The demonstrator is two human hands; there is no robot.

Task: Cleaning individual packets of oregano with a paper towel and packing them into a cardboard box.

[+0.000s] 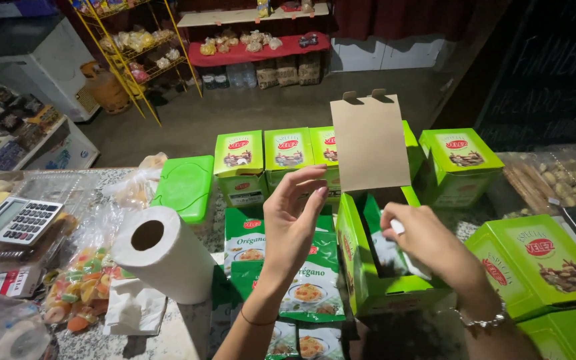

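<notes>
Bright light falls on the hands from above; farther back the room is dim, and edges bend.

a small shop — stocked snack shelves (143,50), counter calculator (16,220).

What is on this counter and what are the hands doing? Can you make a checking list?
Surface: speckled stone counter, crowded.
Job's things: open green box, flap up; green sachets flat beside it.
Clutter: paper roll, calculator, bag of sweets, closed green boxes.
Hands: right hand inside the open box, fingers on a sachet; left hand raised, holding nothing.
Cables: nothing seen.
Surroundings: shop floor, yellow wire rack, red shelf of packets.
</notes>
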